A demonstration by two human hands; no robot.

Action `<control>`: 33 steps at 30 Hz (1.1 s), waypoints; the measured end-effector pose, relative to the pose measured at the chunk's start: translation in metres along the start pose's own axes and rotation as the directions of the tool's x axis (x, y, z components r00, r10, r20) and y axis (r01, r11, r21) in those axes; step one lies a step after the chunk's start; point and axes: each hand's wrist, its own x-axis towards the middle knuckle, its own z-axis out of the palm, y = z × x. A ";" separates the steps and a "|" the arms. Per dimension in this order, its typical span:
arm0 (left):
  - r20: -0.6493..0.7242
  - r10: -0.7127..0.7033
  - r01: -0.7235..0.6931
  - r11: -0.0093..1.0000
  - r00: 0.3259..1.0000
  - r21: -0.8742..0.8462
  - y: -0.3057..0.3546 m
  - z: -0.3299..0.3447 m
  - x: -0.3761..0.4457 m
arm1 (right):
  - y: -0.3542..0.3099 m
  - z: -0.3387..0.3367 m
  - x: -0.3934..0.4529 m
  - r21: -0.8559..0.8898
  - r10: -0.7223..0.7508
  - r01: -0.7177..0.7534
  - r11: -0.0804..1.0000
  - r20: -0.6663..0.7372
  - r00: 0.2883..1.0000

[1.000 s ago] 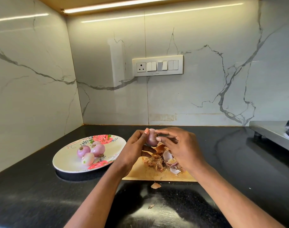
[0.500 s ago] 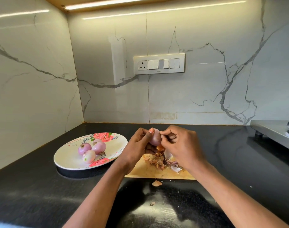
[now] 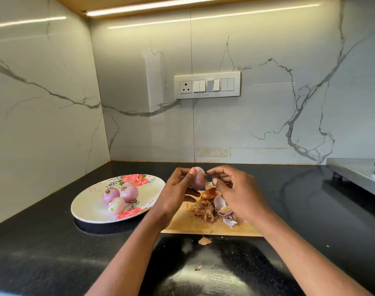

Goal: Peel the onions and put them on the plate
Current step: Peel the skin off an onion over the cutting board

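A: Floral plate (image 3: 90, 207) far left on the black tabletop (image 3: 43, 253), holding three peeled onions (image 3: 120, 196).
B: Then left hand (image 3: 174, 194), fingers curled round a fourth onion (image 3: 198, 177), held up over the wooden board (image 3: 182, 225).
A: Right hand (image 3: 235, 192) just beside, fingertips pinching at its tip. Peel pile (image 3: 212, 207) underneath.
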 end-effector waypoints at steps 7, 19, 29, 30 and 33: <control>0.018 0.031 -0.031 0.999 0.999 -0.023 -0.002 0.004 0.000 | -0.003 0.005 -0.003 0.031 -0.035 0.038 0.999 -0.070 0.997; 0.020 0.077 -0.076 0.996 0.997 -0.039 -0.005 0.006 0.002 | -0.009 0.010 -0.005 0.012 0.055 -0.054 0.998 -0.194 0.979; -0.022 0.046 -0.050 0.980 0.999 -0.193 -0.002 0.001 0.002 | -0.005 0.006 0.004 0.359 0.235 -0.209 0.909 -0.029 0.972; -0.020 0.046 -0.049 0.981 0.999 -0.188 -0.001 0.001 0.002 | -0.004 0.006 0.003 0.296 0.217 -0.202 0.934 -0.020 0.976; -0.015 0.041 -0.043 0.985 0.999 -0.170 0.000 0.002 0.001 | -0.003 0.008 -0.001 -0.031 0.103 -0.102 0.994 0.017 0.995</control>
